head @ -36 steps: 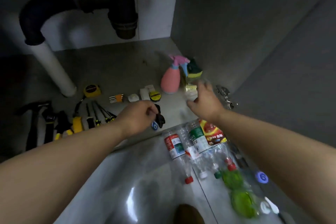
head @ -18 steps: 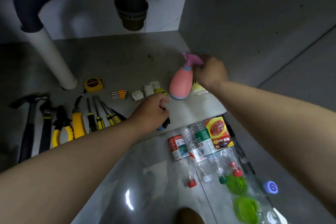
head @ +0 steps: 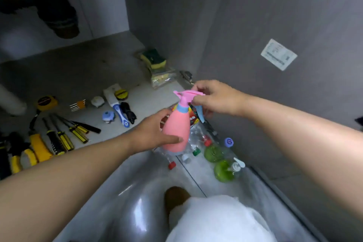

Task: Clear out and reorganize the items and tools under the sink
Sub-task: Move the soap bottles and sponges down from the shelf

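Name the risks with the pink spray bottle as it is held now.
The right hand grips the pink spray bottle by its head, close to the blue trigger; a squeeze might spray. The bottle hangs over the plastic bottles lying on the floor; if the left hand slips, it could knock them rolling.

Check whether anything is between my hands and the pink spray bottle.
Nothing visible does. The right hand grips the trigger head of the pink spray bottle, and the left hand holds its body. The plastic bottles on the floor lie behind it in this view.
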The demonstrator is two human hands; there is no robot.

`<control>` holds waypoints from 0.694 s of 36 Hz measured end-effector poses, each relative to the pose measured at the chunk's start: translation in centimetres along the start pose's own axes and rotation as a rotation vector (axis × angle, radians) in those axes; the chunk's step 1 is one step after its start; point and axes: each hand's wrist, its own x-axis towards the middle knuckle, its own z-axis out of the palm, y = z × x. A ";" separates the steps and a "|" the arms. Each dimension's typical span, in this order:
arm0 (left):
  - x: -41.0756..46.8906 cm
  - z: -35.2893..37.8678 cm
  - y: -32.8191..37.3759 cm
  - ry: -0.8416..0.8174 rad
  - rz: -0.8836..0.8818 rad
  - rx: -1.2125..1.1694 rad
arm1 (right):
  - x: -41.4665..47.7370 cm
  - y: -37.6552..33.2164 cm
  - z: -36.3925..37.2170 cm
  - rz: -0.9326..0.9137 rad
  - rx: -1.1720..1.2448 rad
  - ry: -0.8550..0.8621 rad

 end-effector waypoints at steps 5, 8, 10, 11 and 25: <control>-0.5 4.6 1.6 -0.117 0.074 0.137 | -5.1 3.8 0.4 0.034 -0.167 -0.025; -0.5 5.9 0.4 -0.130 0.061 0.137 | -6.1 4.6 1.5 0.060 -0.206 -0.014; -0.7 7.7 0.5 -0.178 0.076 0.109 | -8.2 6.7 1.6 0.094 -0.212 0.027; -0.8 8.9 0.7 -0.205 0.100 0.131 | -9.8 8.1 1.7 0.136 -0.211 0.040; -0.6 7.1 -0.2 -0.238 0.060 0.599 | -16.9 20.8 7.6 0.600 -0.269 0.148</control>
